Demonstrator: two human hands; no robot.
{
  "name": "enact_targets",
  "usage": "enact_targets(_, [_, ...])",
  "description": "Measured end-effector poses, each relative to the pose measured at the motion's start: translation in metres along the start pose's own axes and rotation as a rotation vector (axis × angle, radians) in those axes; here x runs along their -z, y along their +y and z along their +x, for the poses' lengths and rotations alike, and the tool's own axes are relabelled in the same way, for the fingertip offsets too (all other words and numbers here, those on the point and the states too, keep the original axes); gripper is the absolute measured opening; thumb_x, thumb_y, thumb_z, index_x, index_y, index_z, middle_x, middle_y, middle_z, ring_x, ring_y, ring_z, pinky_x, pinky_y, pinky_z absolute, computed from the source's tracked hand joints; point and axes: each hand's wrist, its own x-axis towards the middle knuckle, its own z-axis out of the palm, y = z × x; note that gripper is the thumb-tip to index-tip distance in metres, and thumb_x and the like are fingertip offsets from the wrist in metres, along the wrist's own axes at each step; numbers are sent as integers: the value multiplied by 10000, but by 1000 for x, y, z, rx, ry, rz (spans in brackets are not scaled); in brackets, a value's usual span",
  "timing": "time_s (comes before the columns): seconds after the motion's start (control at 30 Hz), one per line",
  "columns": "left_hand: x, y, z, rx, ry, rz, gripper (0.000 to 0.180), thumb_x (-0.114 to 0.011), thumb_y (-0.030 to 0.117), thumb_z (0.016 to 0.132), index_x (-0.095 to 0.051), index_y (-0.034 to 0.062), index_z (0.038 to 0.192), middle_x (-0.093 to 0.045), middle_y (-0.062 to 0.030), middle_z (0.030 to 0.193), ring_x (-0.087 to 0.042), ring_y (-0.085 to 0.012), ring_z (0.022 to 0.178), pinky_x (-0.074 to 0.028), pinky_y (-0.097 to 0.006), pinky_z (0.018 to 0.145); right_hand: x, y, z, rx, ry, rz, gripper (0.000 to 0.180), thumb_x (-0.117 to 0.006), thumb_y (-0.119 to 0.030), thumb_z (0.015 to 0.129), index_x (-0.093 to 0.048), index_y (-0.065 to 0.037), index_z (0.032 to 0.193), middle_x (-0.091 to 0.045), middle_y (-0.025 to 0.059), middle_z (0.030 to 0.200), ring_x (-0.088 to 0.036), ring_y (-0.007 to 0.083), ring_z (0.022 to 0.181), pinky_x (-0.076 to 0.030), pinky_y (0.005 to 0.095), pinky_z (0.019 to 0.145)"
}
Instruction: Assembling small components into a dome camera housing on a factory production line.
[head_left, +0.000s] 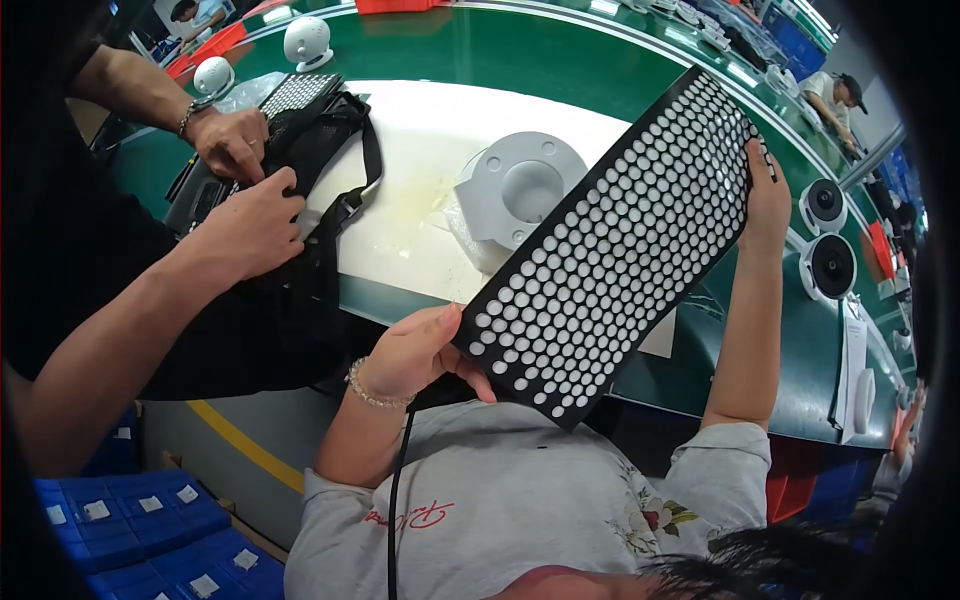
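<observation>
My left hand (412,350), with a beaded bracelet at the wrist, grips the lower left corner of a long black panel (620,235) studded with rows of small white discs. My right hand (766,195) holds the panel's upper right end, its fingertips partly hidden behind the edge. Between both hands the panel is raised and tilted, its lower corner close to my shirt. Behind it, a grey round fixture (527,185) with a central hollow rests on clear wrap on the white table covering, partly covered by the panel.
At my left, a co-worker's hands (240,215) work at a black strapped bag (335,150). A smaller disc-covered panel (300,92) and white round devices (307,42) lie beyond. Two black-faced fans (830,265) stand at right. Blue bins (150,530) fill the lower left.
</observation>
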Motion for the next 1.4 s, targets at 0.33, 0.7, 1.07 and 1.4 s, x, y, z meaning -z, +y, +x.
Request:
enact_targets(0.33, [29,-9,-9,71,59,15,436,-332,239,912,-429,-130,1123,-534,-221,1060,-602,-325,805,-537,-389,638,-5,-8,-14,19,-33,28,303,-606,-192,823,-547,42,1006,-605,67,903,-584,112,742,-465,197,619])
enact_targets(0.7, [5,-1,4,90,-25,143,556,-401,335,856,-446,-184,1052,-537,-284,1004,-591,-371,819,-539,-442,590,7,2,4,-7,-16,58,363,-614,-205,813,-518,57,1045,-611,97,904,-608,142,730,-484,216,586])
enact_targets(1.07, [-24,0,14,-5,17,156,279,-396,253,911,-424,30,747,-575,-110,779,-601,-178,697,-494,-283,568,18,20,20,-56,-7,-127,528,-613,-280,807,-447,90,1145,-576,136,1002,-593,168,813,-478,245,662])
enact_targets(1.4, [-29,-5,12,-103,-46,103,285,-415,230,911,-449,21,721,-555,-118,826,-512,-134,628,-442,-249,572,13,24,16,-62,-5,-218,528,-590,-329,818,-468,87,1118,-584,121,964,-569,147,851,-455,249,699])
